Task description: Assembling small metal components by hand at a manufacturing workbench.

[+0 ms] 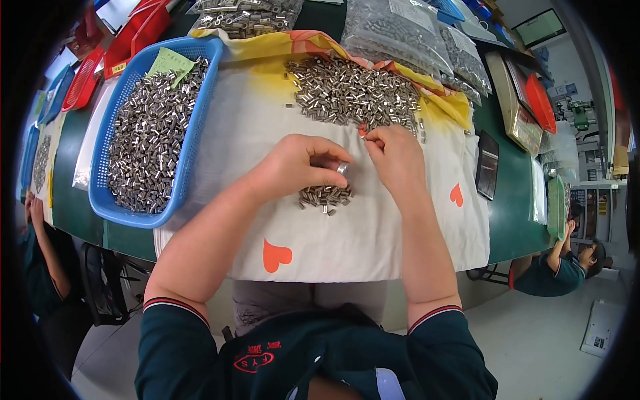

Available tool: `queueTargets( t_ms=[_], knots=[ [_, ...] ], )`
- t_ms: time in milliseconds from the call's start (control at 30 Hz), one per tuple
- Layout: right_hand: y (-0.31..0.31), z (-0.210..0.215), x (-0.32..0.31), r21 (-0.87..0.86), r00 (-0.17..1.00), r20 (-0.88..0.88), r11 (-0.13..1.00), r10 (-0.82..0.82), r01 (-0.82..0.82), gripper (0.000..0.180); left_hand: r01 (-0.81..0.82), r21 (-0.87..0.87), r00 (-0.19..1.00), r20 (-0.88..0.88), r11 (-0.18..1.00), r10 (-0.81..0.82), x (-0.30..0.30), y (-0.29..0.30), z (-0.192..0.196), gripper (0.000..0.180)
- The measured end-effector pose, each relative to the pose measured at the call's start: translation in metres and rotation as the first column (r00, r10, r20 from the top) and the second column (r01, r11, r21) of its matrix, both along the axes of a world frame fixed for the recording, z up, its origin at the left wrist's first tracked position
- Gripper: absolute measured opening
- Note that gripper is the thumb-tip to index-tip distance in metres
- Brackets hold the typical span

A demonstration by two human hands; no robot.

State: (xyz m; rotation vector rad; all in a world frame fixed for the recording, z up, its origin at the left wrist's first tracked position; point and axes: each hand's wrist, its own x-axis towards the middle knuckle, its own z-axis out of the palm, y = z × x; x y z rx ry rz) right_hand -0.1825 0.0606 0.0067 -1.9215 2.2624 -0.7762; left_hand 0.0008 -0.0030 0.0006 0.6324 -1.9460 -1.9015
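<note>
I take the small heap (325,197) of metal sleeves in front of me as the centre of my dial, twelve o'clock pointing away from my body; the large pile (360,93) lies at about one, on the same white cloth (373,247); the blue basket (137,219), loaded with similar sleeves, stands at about ten. My left hand (293,167) is at eleven, close by the heap, its fingers curled and its thumb bent toward them on a shiny metal piece (342,168); whether more sit in the palm, I cannot tell. My right hand (400,157) is at two, thumb and forefinger nearly together at the near edge of the large pile; a small red thing (362,129) shows there, and I cannot tell whether I grip it, a sleeve or nothing. To do this well, as I judge it, I should pick from the loose near edge rather than dig in, since a poke could set sleeves rolling; a light fingertip pinch ought to serve, as smooth round metal may slip when squeezed off-centre; my left hand had best let go low over the heap, so nothing scatters; a clear gap between heap and pile should prevent mixing.
</note>
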Motion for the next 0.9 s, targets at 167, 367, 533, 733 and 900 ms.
queueTargets(
  t_ms=[167,367,533,733,900],
  knots=[
    [0.004,0.009,0.008,0.017,0.981,0.187,0.998,0.050,-0.054,0.004,-0.133,0.291,0.982,-0.088,0.947,0.165,-0.001,-0.005,-0.003,0.028],
    [0.002,0.006,0.008,-0.042,0.998,0.036,0.998,0.045,-0.044,0.006,-0.129,0.267,0.984,-0.088,0.955,0.158,-0.002,-0.007,-0.005,0.027],
    [-0.004,-0.006,0.007,-0.025,0.982,-0.144,0.992,0.121,-0.126,0.007,-0.109,0.277,0.983,-0.112,0.955,0.144,-0.003,-0.007,-0.006,0.027],
    [0.000,-0.004,0.019,-0.013,0.983,-0.076,0.986,0.165,-0.166,0.010,-0.098,0.318,0.976,-0.154,0.943,0.154,0.000,-0.008,-0.008,0.030],
    [0.005,0.008,0.018,-0.041,0.951,0.291,0.994,0.105,-0.097,0.008,-0.104,0.325,0.974,-0.157,0.940,0.162,-0.001,-0.009,-0.005,0.031]
  ],
)
